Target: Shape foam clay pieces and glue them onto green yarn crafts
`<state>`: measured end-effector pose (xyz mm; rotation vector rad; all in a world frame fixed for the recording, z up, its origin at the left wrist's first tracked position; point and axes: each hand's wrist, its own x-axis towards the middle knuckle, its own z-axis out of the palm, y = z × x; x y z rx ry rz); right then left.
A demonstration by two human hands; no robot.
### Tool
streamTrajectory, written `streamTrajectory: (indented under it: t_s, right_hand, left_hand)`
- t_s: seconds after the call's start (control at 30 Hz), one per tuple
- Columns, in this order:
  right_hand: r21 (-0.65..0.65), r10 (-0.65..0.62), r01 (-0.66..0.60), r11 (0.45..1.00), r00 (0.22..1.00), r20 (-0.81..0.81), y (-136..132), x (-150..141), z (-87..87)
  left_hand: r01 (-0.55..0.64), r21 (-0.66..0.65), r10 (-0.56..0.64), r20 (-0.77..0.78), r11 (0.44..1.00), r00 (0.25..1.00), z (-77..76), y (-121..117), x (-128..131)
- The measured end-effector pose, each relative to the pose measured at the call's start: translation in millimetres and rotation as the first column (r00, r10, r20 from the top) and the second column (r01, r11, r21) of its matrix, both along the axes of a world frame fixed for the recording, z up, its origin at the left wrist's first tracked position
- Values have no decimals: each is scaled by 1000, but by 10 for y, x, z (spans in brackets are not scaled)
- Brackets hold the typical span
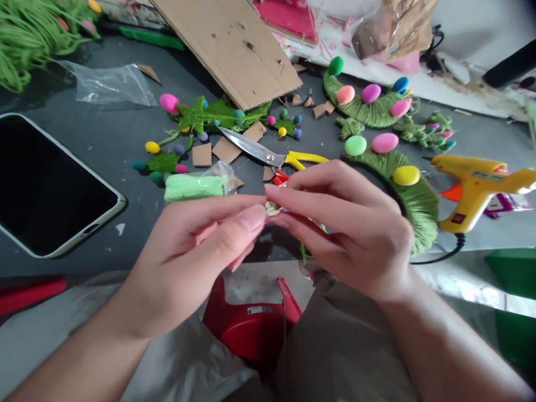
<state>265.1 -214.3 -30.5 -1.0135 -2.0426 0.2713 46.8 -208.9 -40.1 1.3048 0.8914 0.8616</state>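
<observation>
Fingertips of my left hand [196, 240] and my right hand [347, 229] meet over the table's front edge. Between them they pinch a small pale cream piece [272, 209], mostly covered by the fingers; its kind is unclear. Just beyond the hands lie scissors [268, 151] with yellow handles, blades pointing left. A pack of light green clay-like material [195, 186] in clear plastic sits behind my left hand. To the right of my right hand is a green yarn-wrapped curved piece [419, 206] bearing coloured egg-shaped balls.
A yellow glue gun [473, 184] lies at right, its cord running to the table edge. A phone [50, 190] is at left. Cardboard [234, 50], a plastic bag [113, 84], green yarn [29, 44] and a star-shaped green ornament [199, 116] lie farther back. A red stool [251, 324] stands below.
</observation>
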Motion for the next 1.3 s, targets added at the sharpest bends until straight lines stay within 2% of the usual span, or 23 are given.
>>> streamTrajectory:
  t_s: [0.1,0.2,0.3,0.43,0.53,0.6,0.77,0.9,1.03,1.17,1.3]
  right_hand:
    - [-39,7,-7,999,1000,16,-24,-24,2]
    - [-16,0,0,1000,1000,29,-43,-38,24]
    - [-24,-10,10,1000,1000,22,-41,-39,46]
    - [-35,-73,71,997,996,-55,-10,-35,51]
    - [-47,-112,108,993,988,-104,9,-35,41]
    - [-77,-93,84,993,990,-109,12,-40,22]
    - [-123,-46,36,992,996,-75,-18,-62,-34]
    - [-113,-20,11,993,997,-71,-43,-84,-6]
    - [-130,-65,52,990,994,-93,-25,-78,47]
    - [-156,-130,108,982,982,-140,4,-24,77]
    - [-183,-90,63,981,986,-144,-7,-3,47]
  left_hand:
    - [13,37,-9,-115,999,993,21,9,13]
    - [-43,193,83,-205,980,975,13,18,33]
    - [-82,299,149,-210,951,966,-5,23,40]
    - [-113,250,167,-205,962,964,12,20,36]
    - [-82,114,94,-104,990,990,14,18,19]
    - [-40,63,43,-41,997,998,-1,13,5]
    - [26,96,-16,-102,995,995,-8,-5,6]
    - [-19,204,66,-229,979,971,28,12,32]
    - [-49,317,135,-254,947,958,18,38,36]
    - [-36,268,100,-229,963,968,-6,37,34]
    - [45,241,11,-228,970,974,16,42,42]
